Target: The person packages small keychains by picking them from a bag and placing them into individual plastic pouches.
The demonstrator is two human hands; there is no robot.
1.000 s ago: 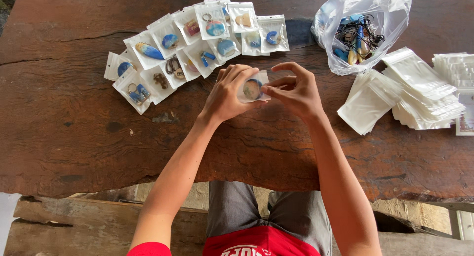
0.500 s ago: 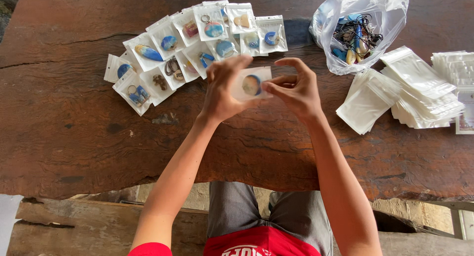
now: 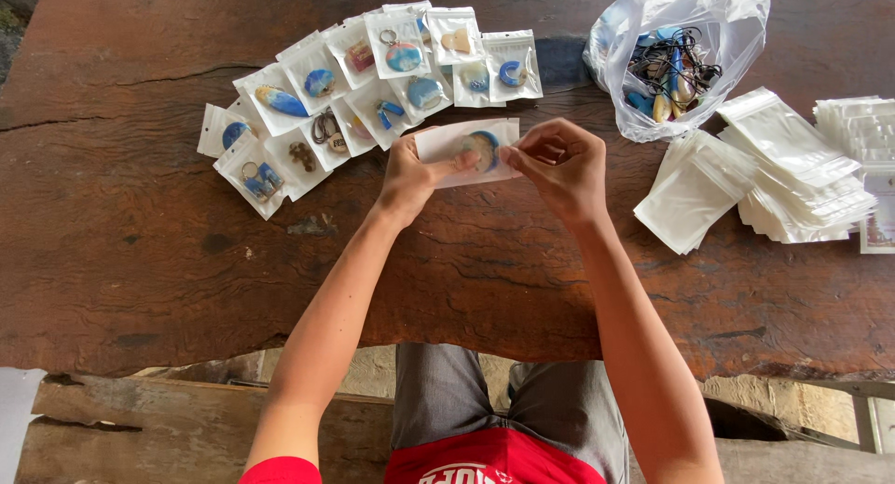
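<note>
Both hands up at center frame, just above the table (image 3: 140, 260), sharing one small white pouch (image 3: 446, 141). Left hand (image 3: 410, 178) pinches the pouch's left half, thumb on top, fingers curled under. Right hand (image 3: 557, 170) pinches its right edge, fingers bent tight together. Pouch is held flat, long side across the frame, with a round blue-and-brown pendant (image 3: 482, 146) showing through the front near the right end.

Just above the hands, upper center-left of frame: a fan of filled pouches (image 3: 364, 78) overlapping on the wood, each with a blue or brown pendant or keyring inside. Held pouch sits just below that fan; can't tell if it touches.

Upper right: open clear plastic bag (image 3: 709, 18) with loose corded pendants (image 3: 673, 74) inside. Right edge: stacks of empty white pouches (image 3: 792, 167), well apart from the hands.

Bottom of frame: grey shorts, red shirt.
</note>
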